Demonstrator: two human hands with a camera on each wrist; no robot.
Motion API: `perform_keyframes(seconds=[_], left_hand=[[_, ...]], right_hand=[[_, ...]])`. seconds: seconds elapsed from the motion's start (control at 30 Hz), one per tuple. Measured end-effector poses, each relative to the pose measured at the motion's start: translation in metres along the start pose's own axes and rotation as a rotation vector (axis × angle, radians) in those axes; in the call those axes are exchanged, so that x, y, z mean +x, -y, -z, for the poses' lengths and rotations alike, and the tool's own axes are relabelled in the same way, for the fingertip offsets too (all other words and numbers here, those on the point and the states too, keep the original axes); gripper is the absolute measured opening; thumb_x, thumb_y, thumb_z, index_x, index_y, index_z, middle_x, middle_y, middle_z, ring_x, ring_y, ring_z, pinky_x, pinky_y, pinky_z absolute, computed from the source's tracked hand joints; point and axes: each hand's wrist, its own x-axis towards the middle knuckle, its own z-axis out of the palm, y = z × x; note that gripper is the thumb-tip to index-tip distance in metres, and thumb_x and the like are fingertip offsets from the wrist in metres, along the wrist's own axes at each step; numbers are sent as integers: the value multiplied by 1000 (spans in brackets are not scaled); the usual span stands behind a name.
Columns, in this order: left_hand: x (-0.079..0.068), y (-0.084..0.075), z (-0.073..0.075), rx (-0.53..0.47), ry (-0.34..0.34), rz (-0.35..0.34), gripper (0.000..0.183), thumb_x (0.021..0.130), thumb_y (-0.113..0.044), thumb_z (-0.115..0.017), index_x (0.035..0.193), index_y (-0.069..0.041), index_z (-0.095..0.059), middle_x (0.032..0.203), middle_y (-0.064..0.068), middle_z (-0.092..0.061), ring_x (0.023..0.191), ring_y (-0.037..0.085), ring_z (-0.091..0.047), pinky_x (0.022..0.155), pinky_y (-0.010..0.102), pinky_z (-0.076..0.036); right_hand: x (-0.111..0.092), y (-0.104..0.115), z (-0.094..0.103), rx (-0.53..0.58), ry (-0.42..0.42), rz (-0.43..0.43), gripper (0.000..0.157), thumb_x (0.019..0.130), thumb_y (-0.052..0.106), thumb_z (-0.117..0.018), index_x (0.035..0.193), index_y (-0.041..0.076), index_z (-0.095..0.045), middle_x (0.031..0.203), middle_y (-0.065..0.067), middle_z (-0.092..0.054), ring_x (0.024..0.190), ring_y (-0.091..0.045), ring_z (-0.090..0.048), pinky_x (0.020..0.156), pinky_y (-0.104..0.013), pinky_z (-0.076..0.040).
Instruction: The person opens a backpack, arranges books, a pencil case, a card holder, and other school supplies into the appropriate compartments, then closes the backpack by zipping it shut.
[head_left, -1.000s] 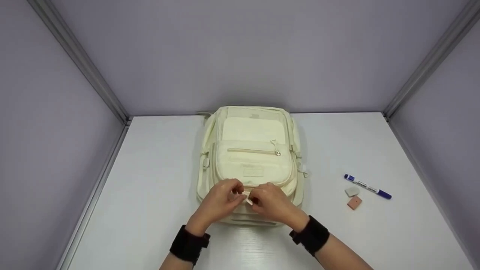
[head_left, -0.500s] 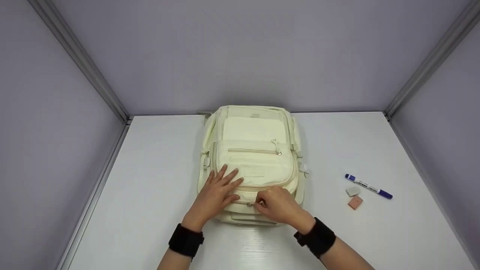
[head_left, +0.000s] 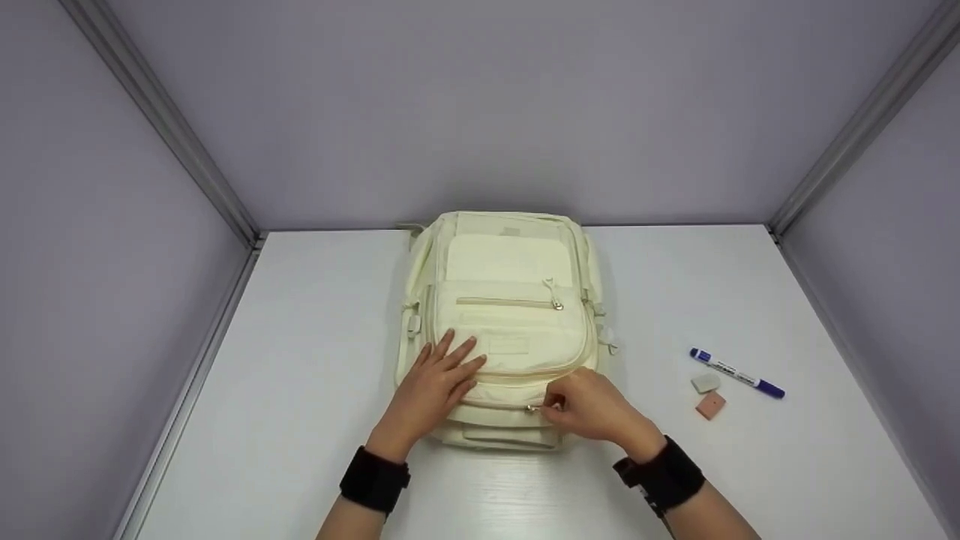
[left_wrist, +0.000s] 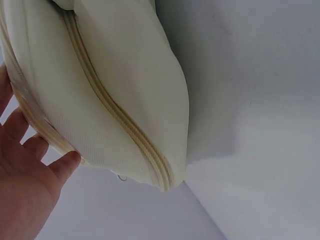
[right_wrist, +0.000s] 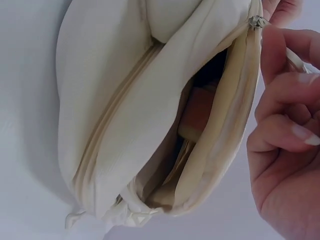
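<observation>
A cream backpack (head_left: 510, 259) lies flat on the table with its zipped front facing up. My left hand (head_left: 429, 386) rests on its lower left part, fingers spread. My right hand (head_left: 592, 405) pinches the zipper pull, and the metal zipper slider (head_left: 531, 408) shows beside its fingertips. In the right wrist view, the pocket gapes on one side of the slider (right_wrist: 256, 21). Inside it sits a brownish-orange block (right_wrist: 197, 110), partly hidden by the fabric. The left wrist view shows my left fingers (left_wrist: 67, 162) against the pocket's zipped edge.
To the right on the white table (head_left: 315, 337) lie a blue-capped marker (head_left: 736, 373), a grey-white piece (head_left: 705, 383) and a pinkish-orange block (head_left: 710, 406). Grey-lilac panels (head_left: 510, 112) enclose the back and sides.
My left hand has left the zipper and spread flat on the backpack. My right hand has drawn the zipper pull to the right along the lower pocket.
</observation>
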Motion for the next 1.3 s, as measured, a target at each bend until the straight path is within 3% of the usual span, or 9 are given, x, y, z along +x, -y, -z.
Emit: perform_keyframes(seconds=[0.5,0.83,1.0,1.17,1.3], left_hand=[[1,0,-4,1,-50,-5,38,100,-28,-59,137,-19,-60,150,4,-43,143,33,-27,110,56,-26],[2,-2,-5,41,-82,-5,35,98,-26,-62,132,-19,-64,148,3,-47,141,33,-32,109,56,-29],[7,-6,-5,46,-97,-3,31,95,-30,-65,123,-15,-70,145,5,-50,141,35,-33,108,58,-29],[18,-7,-6,48,-80,0,24,94,-36,-66,106,-16,-66,151,10,-41,143,36,-26,111,60,-20],[23,-5,-7,94,-45,18,46,93,-43,-65,131,-19,-58,156,12,-33,145,34,-23,113,59,-15]], right_hand=[[-14,-24,16,31,34,-90,15,75,10,-72,67,22,-68,61,19,-53,54,-1,-47,52,-24,-42],[-27,-44,28,93,49,-203,13,74,8,-72,72,20,-71,64,16,-57,57,-3,-51,53,-25,-44],[-30,-49,29,122,52,-217,14,75,5,-71,73,19,-70,65,15,-57,58,-4,-51,54,-25,-45],[-30,-50,28,149,63,-209,15,77,4,-71,73,18,-70,67,13,-57,59,-4,-50,54,-24,-43],[-30,-49,29,204,97,-236,10,82,5,-72,81,14,-75,71,12,-63,60,-4,-52,53,-24,-43]])
